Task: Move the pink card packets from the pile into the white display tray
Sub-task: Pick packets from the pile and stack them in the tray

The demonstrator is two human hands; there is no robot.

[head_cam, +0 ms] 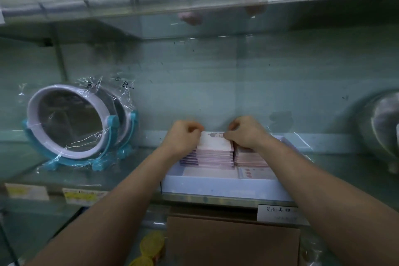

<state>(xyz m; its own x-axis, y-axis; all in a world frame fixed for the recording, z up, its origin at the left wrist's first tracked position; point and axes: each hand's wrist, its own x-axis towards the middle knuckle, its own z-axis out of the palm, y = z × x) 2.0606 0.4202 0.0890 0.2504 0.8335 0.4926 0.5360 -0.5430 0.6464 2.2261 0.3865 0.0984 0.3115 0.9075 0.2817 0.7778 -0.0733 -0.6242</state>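
A flat pink card packet (pixel 216 142) is pinched by curled left hand (pixel 183 136) and right hand (pixel 246 134) atop the stacks (pixel 216 156) at the back of the shallow white plastic display tray (pixel 216 189); released carelessly, slick stacks could be toppled.
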